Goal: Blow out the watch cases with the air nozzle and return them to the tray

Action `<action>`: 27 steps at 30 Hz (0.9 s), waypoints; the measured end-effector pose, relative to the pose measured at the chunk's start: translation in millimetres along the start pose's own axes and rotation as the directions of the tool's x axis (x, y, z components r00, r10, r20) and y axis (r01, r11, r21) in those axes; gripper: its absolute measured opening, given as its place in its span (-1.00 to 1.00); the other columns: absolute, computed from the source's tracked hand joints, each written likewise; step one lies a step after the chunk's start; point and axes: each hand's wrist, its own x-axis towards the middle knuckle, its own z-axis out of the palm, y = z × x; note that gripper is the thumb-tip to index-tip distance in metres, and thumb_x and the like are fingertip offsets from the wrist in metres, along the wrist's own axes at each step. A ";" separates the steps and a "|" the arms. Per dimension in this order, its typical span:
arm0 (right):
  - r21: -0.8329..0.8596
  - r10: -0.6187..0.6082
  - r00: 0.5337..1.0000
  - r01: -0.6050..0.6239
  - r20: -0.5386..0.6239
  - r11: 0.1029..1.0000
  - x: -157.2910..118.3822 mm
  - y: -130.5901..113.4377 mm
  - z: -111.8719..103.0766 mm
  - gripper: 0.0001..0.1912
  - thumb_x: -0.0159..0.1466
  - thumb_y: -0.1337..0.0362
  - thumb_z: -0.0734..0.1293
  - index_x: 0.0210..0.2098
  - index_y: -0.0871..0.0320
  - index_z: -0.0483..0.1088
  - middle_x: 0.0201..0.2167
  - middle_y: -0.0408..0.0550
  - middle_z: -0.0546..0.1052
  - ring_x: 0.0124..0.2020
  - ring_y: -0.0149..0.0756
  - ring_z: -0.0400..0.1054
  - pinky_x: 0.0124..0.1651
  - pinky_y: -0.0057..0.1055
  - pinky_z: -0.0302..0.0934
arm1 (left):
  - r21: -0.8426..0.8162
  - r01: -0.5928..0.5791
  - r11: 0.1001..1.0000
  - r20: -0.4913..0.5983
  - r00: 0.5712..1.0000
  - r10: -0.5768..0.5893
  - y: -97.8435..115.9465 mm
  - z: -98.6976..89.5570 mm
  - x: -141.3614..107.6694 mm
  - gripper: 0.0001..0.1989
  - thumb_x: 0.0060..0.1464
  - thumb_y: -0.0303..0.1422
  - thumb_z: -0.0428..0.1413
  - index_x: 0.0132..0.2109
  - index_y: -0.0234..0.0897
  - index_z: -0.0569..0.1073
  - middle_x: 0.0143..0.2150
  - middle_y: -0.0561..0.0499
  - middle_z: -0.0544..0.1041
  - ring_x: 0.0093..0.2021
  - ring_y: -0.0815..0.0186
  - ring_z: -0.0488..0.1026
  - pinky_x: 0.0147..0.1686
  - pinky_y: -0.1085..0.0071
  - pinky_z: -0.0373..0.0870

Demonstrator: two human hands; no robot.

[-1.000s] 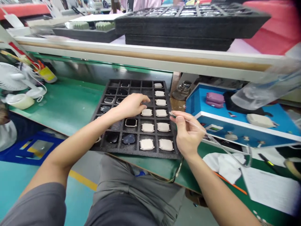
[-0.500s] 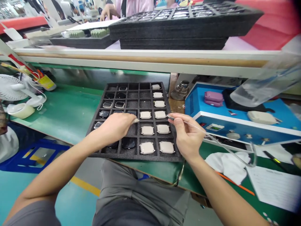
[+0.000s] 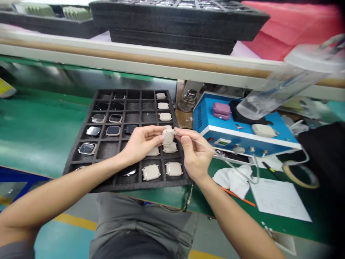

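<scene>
Left hand (image 3: 144, 142) pinches a pale case (image 3: 168, 137) between thumb and fingertips, lifted above the right part of the black tray (image 3: 167, 183) and tilted up on edge. Right hand (image 3: 198, 153) is closed on a thin clear tube (image 3: 232, 166), its front end brought up to the case's right edge; the two hands nearly meet there. Whether the tip touches the case is too small and blurred to tell. For good work at this step: grip the case by its rim rather than across its broad face, and let the left fingers do the turning so the right hand stays quiet. Braced fingertips, one hand lightly against the other, should steady the tip better than free wrists. A light pinch on the tube seems right, since a hard one could squash it. Slack matters too: the tube loops past the white cloth (image 3: 244, 176) near the blue box (image 3: 199, 117), and a snag there would probably tug the tip off line. Keep the case low over the tray, but clear of the pale cases (image 3: 151, 172) seated in their compartments; a slip from this height then risks less, though a knock could still mark either surface.
</scene>
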 end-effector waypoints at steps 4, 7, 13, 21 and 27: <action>-0.039 -0.002 1.000 0.003 0.026 0.999 -1.0 -1.2 -0.4 -0.86 0.39 0.20 0.38 -0.16 0.03 0.60 -0.13 -0.01 0.67 -0.02 -0.10 0.58 0.08 -0.02 0.52 | -0.050 -0.009 0.999 -0.006 1.000 0.009 -0.9 0.1 -0.9 -0.54 0.02 -0.22 0.38 0.04 -0.35 0.63 0.05 -0.21 0.67 0.03 0.04 0.64 0.03 0.20 0.58; -0.028 -0.002 1.000 0.003 0.027 1.000 -1.4 -1.2 -0.3 -0.87 0.38 0.21 0.38 -0.16 0.03 0.61 -0.14 0.00 0.67 -0.03 -0.09 0.58 0.08 0.00 0.52 | -0.066 -0.031 0.997 -0.007 1.000 0.030 -1.1 1.4 -1.9 -0.56 0.02 -0.24 0.39 0.02 -0.35 0.64 0.06 -0.19 0.67 0.03 0.05 0.64 0.04 0.21 0.58; -0.048 0.005 1.000 -0.005 0.017 0.999 -1.9 -1.2 0.0 -0.86 0.39 0.19 0.37 -0.17 0.03 0.60 -0.14 -0.01 0.67 -0.02 -0.08 0.59 0.09 0.00 0.53 | -0.054 -0.058 0.997 -0.012 0.998 0.058 -1.4 2.3 -2.7 -0.58 0.02 -0.22 0.39 0.00 -0.33 0.65 0.04 -0.16 0.68 0.03 0.04 0.63 0.04 0.19 0.58; -0.033 0.008 1.000 -0.008 0.016 0.999 -2.0 -1.5 0.1 -0.87 0.39 0.21 0.38 -0.18 0.03 0.61 -0.14 -0.01 0.66 -0.01 -0.08 0.58 0.07 0.00 0.53 | -0.034 -0.070 0.997 -0.011 0.998 0.069 0.2 1.6 -3.6 -0.60 0.05 -0.24 0.37 0.02 -0.33 0.65 0.05 -0.16 0.67 0.04 0.05 0.63 0.05 0.22 0.57; -0.048 0.006 1.000 -0.005 0.019 0.999 -2.1 -0.8 0.1 -0.86 0.39 0.20 0.37 -0.18 0.03 0.60 -0.15 0.00 0.66 -0.01 -0.09 0.58 0.07 -0.02 0.54 | -0.023 -0.084 0.996 -0.010 0.996 0.083 -0.8 0.9 -2.6 -0.60 0.05 -0.24 0.37 0.02 -0.31 0.65 0.05 -0.14 0.68 0.06 0.04 0.62 0.07 0.20 0.56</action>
